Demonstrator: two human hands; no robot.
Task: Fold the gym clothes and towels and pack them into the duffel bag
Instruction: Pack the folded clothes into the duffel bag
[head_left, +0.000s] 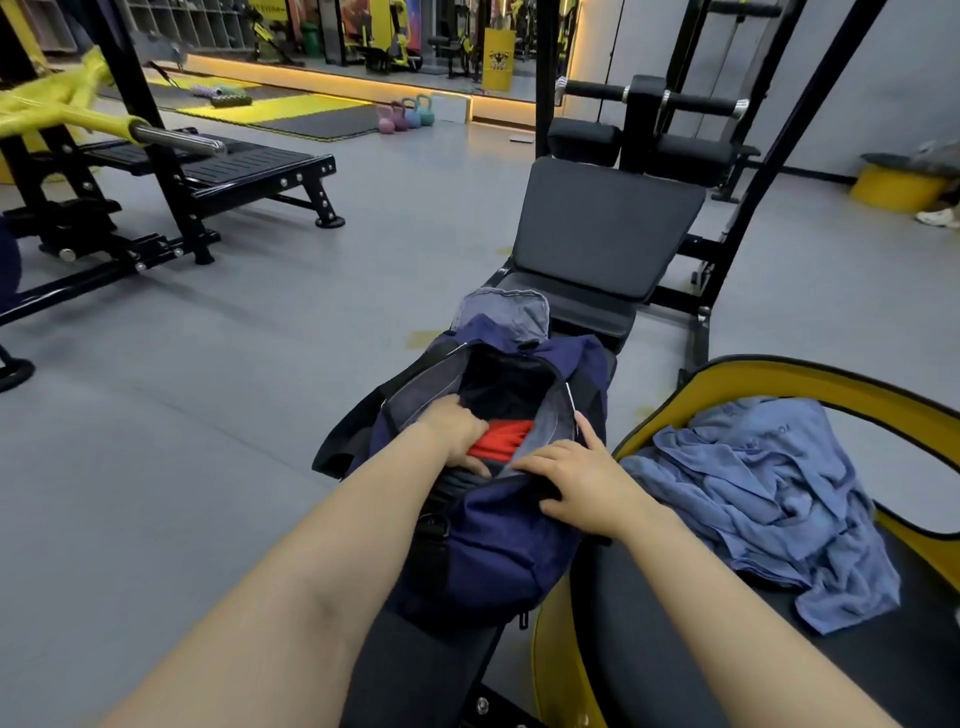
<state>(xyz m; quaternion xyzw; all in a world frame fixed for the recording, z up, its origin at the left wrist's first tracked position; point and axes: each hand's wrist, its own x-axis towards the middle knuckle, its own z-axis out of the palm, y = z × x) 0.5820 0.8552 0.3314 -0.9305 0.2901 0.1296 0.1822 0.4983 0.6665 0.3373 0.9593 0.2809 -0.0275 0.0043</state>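
Observation:
A navy duffel bag (498, 530) lies on a black bench, its top unzipped and the grey-lined flap thrown back. A folded red garment (501, 439) sits inside the opening. My left hand (457, 434) reaches into the bag and presses down on the red garment, fingers partly hidden inside. My right hand (576, 480) rests on the bag's near rim with fingers spread, the index finger pointing up along the zipper edge. A crumpled blue towel (763, 499) lies unfolded on the black and yellow pad to the right.
The black bench (597, 228) continues past the bag with a raised back pad. A black and yellow pad (675, 623) stands on the right. A weight machine (171, 171) is at the left, kettlebells (405, 114) at the far wall, grey floor between.

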